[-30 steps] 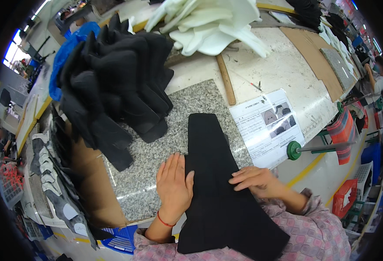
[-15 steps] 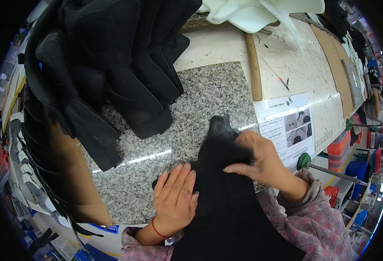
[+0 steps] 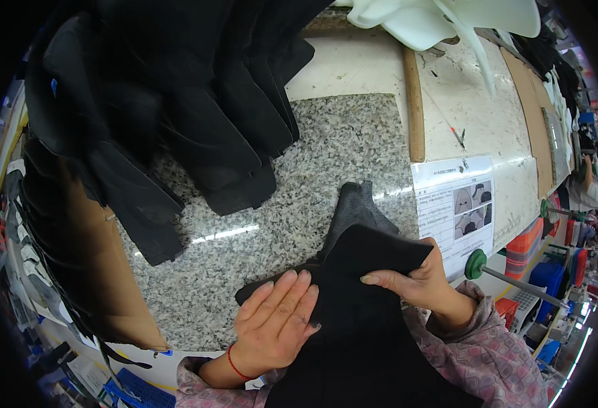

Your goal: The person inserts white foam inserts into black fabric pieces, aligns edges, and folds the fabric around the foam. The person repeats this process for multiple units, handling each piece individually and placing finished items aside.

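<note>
A black, soft-looking moulded panel (image 3: 367, 255) lies at the near edge of a speckled granite slab (image 3: 299, 231). Its far part (image 3: 363, 207) is narrow, with a greyish, textured surface. My left hand (image 3: 275, 319) rests flat over the panel's left side, fingers stretched out and close together. The panel's right edge is folded up in my right hand (image 3: 418, 279), thumb on top and the other fingers hidden beneath. Lower down, black material merges with the panel, and I cannot tell where the panel ends.
Stacked black moulded pieces (image 3: 197, 122) cover the slab's far left. White curved shapes (image 3: 414, 20) stand at the back. A wooden stick (image 3: 414, 102) and a printed sheet (image 3: 452, 197) lie right of the slab. Brown cardboard (image 3: 125, 285) borders the left; a green-ended rod (image 3: 475, 264) sticks out at right.
My right hand has moved slightly right and down, lifting the panel's edge and uncovering more of its greyish far part. My left hand stays flat. The whole view has shifted slightly.
</note>
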`<action>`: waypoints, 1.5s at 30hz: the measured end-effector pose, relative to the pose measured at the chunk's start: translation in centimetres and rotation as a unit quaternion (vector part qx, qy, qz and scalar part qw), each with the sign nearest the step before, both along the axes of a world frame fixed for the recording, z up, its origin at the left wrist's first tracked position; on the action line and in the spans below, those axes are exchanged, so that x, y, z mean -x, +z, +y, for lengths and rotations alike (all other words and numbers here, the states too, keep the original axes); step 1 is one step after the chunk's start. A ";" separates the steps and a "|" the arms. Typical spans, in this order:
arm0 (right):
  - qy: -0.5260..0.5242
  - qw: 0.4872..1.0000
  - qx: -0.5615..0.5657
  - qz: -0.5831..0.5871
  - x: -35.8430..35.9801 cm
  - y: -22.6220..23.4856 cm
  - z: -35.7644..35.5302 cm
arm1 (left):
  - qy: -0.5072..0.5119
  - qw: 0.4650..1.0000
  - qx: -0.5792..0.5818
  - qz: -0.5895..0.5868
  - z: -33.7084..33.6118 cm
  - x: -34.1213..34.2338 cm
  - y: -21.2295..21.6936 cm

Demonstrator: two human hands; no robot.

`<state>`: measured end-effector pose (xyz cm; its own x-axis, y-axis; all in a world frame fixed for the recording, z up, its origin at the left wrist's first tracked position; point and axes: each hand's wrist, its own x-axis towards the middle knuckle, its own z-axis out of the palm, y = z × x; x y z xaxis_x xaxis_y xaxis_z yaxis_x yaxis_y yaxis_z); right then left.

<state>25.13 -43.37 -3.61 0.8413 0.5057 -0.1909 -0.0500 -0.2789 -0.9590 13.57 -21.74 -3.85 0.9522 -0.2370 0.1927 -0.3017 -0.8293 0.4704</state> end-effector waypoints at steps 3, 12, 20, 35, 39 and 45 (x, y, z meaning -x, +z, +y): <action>0.016 1.000 0.017 0.000 -0.2 -0.1 -0.1 | -0.001 1.000 -0.020 0.012 -0.1 0.0 0.1; 0.075 0.976 0.136 -0.151 -0.6 -1.0 0.0 | -0.001 0.997 -0.065 0.031 -0.7 -0.8 0.8; 0.041 0.916 0.229 -0.327 1.0 0.1 0.3 | 0.065 0.998 0.021 0.011 -3.6 -3.1 1.2; -0.109 0.977 0.016 -0.182 2.5 0.2 -1.0 | 0.079 0.984 0.137 -0.081 -2.8 -2.6 -0.8; -0.135 0.990 -0.047 -0.019 1.8 -0.6 -1.1 | 0.084 0.985 0.140 -0.060 -2.7 -2.7 -0.8; -0.119 0.991 0.016 -0.062 1.6 -1.2 -1.5 | 0.069 0.992 0.091 -0.055 -2.7 -2.9 -0.4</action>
<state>23.55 -44.86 -4.80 0.9538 0.2863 -0.0910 0.0003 -0.3038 -0.9527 16.45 -24.48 -4.21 0.9439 -0.0576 0.3251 -0.2488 -0.7712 0.5860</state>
